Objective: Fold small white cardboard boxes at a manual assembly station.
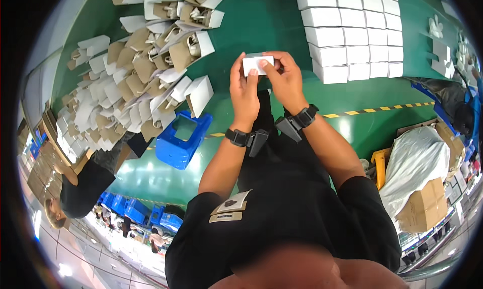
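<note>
Head view, white box [255, 60] held between left grip [244, 95] and right grip [290, 83], beneath thumbs [270, 71]

The small carton [251, 63] I hold at twelve o'clock is smooth white paperboard, like the stacked cartons [356, 36] at one o'clock. The open cartons [141, 70] at ten show matt brown cardboard inside. Beyond my grip the bench [261, 20] looks smooth. At nine sits a glossy plastic stool [173, 152]; the floor [347, 133] shines. My T-shirt [289, 203] is matt cloth; at three lies a crinkled, plastic-looking sheet [418, 155].
</note>
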A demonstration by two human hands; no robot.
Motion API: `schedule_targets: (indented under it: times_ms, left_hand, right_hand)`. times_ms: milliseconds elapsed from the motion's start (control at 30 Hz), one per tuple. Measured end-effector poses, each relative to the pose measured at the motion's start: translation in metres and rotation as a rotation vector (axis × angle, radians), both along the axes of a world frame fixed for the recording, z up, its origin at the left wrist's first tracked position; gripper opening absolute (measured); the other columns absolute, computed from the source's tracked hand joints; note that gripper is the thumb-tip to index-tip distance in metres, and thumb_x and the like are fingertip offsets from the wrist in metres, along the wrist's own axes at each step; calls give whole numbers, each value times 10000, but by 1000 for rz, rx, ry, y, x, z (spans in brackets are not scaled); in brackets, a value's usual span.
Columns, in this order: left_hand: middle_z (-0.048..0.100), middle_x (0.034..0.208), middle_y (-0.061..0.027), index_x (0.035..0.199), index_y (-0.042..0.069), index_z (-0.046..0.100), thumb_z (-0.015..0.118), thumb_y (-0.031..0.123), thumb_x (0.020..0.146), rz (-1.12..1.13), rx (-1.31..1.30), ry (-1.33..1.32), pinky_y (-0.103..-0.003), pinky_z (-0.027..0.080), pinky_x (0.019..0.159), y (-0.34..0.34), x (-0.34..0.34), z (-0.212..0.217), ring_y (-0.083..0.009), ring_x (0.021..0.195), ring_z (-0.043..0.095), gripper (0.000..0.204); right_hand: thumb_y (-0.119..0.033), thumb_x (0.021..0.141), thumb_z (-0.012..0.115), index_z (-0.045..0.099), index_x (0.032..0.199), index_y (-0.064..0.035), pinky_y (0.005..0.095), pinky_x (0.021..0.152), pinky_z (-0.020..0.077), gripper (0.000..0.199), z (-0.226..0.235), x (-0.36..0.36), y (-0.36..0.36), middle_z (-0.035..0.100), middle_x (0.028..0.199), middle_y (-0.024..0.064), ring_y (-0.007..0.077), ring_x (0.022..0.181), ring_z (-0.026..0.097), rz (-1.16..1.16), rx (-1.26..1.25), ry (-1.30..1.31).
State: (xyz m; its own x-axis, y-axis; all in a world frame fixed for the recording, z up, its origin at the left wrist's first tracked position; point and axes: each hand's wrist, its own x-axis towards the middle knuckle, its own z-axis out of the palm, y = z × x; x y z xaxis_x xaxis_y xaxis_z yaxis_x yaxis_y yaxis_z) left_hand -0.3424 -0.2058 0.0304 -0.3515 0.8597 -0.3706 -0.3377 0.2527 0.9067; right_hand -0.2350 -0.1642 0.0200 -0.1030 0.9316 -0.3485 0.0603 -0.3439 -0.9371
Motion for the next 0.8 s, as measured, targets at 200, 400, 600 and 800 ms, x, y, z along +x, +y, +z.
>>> schedule_targets:
  times_ms: [200, 400, 600, 800]
  left_hand:
    - [519, 1430, -141, 1506, -8, 416, 606, 194, 1058, 61, 10, -35, -354, 508, 1027, 64, 14, -2, -221, 1254, 561, 526]
    - [506, 1447, -157, 1514, 3, 413, 669, 203, 1015, 55, 74, 108, -385, 452, 1095, 135, 51, -20, -245, 1290, 543, 595]
    - [502, 1499, -104, 1519, 37, 398, 562, 198, 1073, -97, 358, -505, -398, 425, 1135, 114, 24, -60, -209, 1377, 497, 502]
    - [586, 1276, -77, 1348, 18, 523, 554, 27, 1016, 32, 382, 12, -305, 472, 993, 43, -4, -56, -166, 1197, 575, 334]
  right_hand:
    - [-99, 1004, 660, 675, 1208, -10, 298, 888, 527, 224, 56, 6, 32, 649, 1094, 76, 158, 965, 638, -163, 181, -53]
    - [-104, 1020, 628, 669, 1211, 0, 325, 894, 540, 221, 87, 33, 49, 679, 1124, 92, 176, 969, 654, 24, 373, -216]
    - [-109, 938, 676, 656, 1188, -39, 422, 769, 569, 261, 109, -26, 123, 702, 1023, 176, 351, 885, 706, 373, 637, -351]
    - [-233, 952, 659, 691, 1160, -91, 480, 712, 552, 254, 97, -72, 142, 707, 945, 173, 391, 812, 690, 613, 587, -617]
